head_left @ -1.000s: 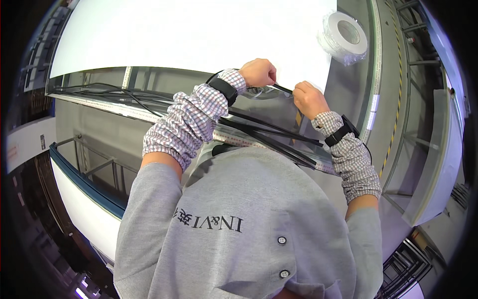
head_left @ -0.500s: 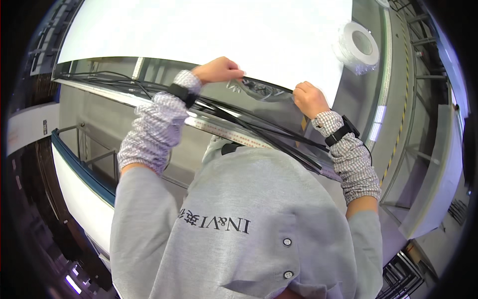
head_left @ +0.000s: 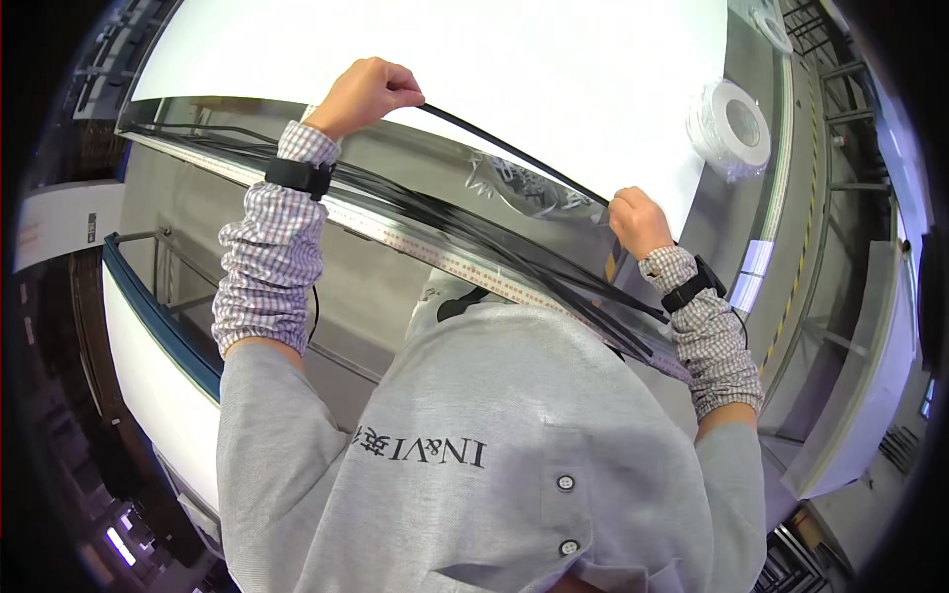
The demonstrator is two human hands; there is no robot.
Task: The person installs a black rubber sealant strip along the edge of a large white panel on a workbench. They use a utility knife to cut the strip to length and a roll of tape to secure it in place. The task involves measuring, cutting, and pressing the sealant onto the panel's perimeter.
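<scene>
A thin black strip stretches between my two hands, along the near edge of a large white panel. My left hand pinches it at the upper left end, over the panel's edge. Lower down and to the right, my right hand is closed on the strip near the panel's right corner. Below the strip lies a clear plastic bag with pale, coiled contents that I cannot make out. A bundle of long black strips runs along the table's near side, below both hands.
On the right of the panel sits a white roll in clear wrap, with another roll farther back. The table's pale, printed front edge lies close to my body. A white panel with a blue edge stands at left.
My left hand has moved left and up, away from the right hand, and a longer stretch of the strip shows between them. The right hand has shifted slightly right and down.
</scene>
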